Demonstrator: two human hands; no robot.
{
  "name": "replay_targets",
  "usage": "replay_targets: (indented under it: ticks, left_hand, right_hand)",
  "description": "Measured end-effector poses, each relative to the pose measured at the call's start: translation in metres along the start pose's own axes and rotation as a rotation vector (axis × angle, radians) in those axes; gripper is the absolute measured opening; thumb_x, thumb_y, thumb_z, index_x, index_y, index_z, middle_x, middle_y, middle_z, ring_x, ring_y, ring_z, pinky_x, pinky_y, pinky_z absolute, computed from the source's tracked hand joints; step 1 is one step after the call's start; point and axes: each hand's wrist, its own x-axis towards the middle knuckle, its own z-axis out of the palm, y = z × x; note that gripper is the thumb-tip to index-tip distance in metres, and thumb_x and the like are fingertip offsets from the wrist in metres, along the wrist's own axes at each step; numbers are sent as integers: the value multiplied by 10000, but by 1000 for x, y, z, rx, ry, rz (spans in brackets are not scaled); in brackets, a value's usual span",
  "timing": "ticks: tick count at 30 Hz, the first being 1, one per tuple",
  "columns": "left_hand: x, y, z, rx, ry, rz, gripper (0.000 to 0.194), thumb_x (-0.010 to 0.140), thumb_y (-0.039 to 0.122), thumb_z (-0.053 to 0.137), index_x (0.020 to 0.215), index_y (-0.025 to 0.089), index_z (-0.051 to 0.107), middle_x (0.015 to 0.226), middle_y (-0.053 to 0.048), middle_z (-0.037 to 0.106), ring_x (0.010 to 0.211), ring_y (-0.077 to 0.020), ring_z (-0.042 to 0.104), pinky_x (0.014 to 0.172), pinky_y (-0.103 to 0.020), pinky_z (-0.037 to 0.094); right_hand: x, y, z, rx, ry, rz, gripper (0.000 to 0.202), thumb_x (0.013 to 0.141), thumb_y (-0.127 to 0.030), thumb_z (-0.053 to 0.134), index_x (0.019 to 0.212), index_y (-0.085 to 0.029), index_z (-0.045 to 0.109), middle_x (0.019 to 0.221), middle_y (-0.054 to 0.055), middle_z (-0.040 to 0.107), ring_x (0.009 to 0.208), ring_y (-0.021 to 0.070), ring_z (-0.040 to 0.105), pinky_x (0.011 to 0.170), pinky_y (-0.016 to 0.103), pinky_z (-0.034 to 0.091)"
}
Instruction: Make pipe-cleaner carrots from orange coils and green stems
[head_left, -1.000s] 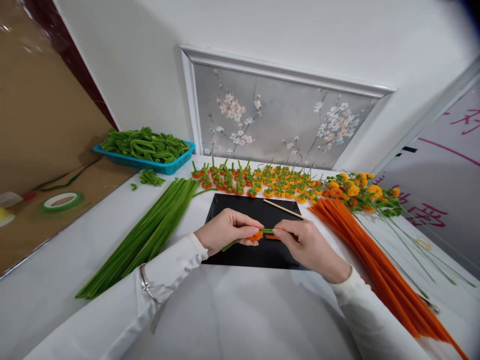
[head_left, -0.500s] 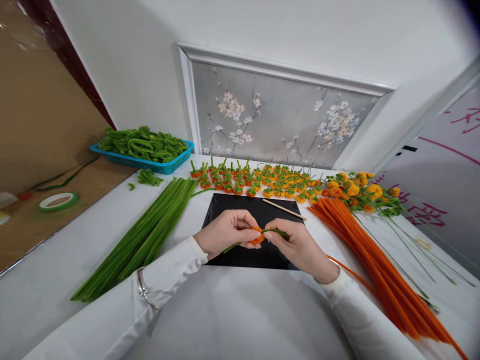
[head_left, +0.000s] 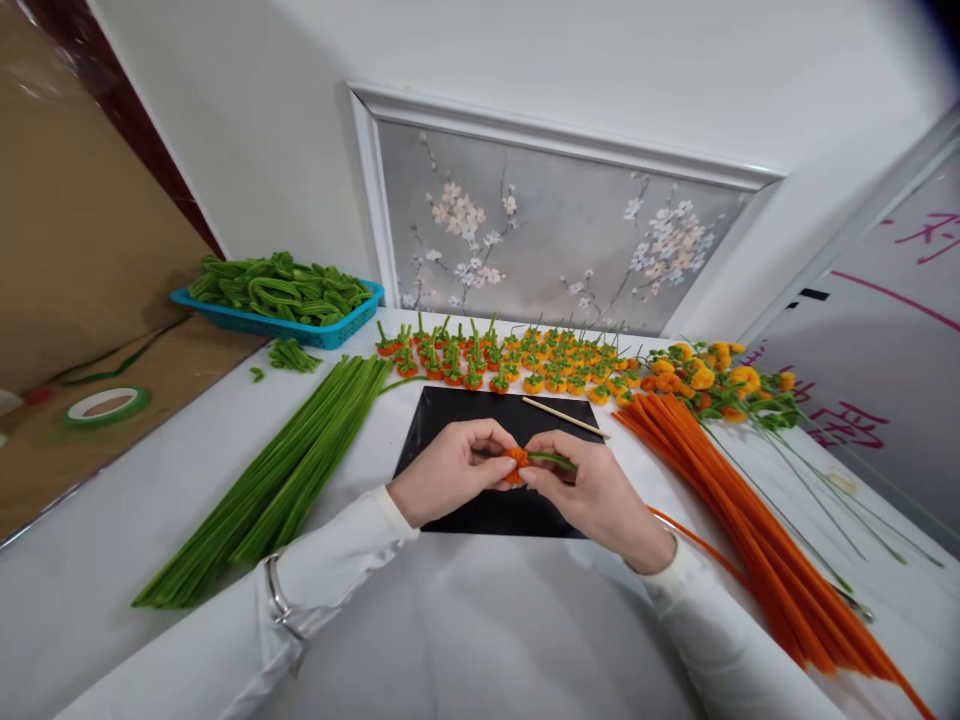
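Pinching a small orange flower (head_left: 515, 465) between the fingertips of the left hand (head_left: 454, 475) and those of the right hand (head_left: 589, 490), over a black board (head_left: 487, 410), with a green strip (head_left: 553, 459) running from flower into right hand. Flanked by a green bundle (head_left: 285, 470) on the left, an orange bundle (head_left: 735, 510) on the right. Backed by rows of orange and yellow flowers (head_left: 534, 383), then a blue basket (head_left: 322, 336) and a framed picture (head_left: 555, 230).
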Motion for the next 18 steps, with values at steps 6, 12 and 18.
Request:
replay_targets:
  ticks: [6,12,18]
  left_hand:
    - [0,4,0,19,-49,5,150,756,228,660,822,99,622,746,-64,694,657,-122,633,639,-247,506]
    - [0,3,-2,41,-64,39,151,749,234,666,816,104,625,724,-50,683,598,-101,593,599,-237,488]
    - [0,3,-5,88,-50,32,168,737,244,669,831,105,656,721,-45,675,598,-109,597,601,-245,502]
  right_hand:
    - [4,1,1,331,-102,160,195,790,-324,615,902,-167,589,770,31,664,672,143,617,636,275,511]
    - [5,1,3,489,-107,194,247,741,-337,687,881,-172,568,782,21,667,697,142,624,634,267,490]
    - [4,-3,2,618,-134,226,335,725,-323,715,943,-197,494,741,6,671,703,157,645,650,285,503]
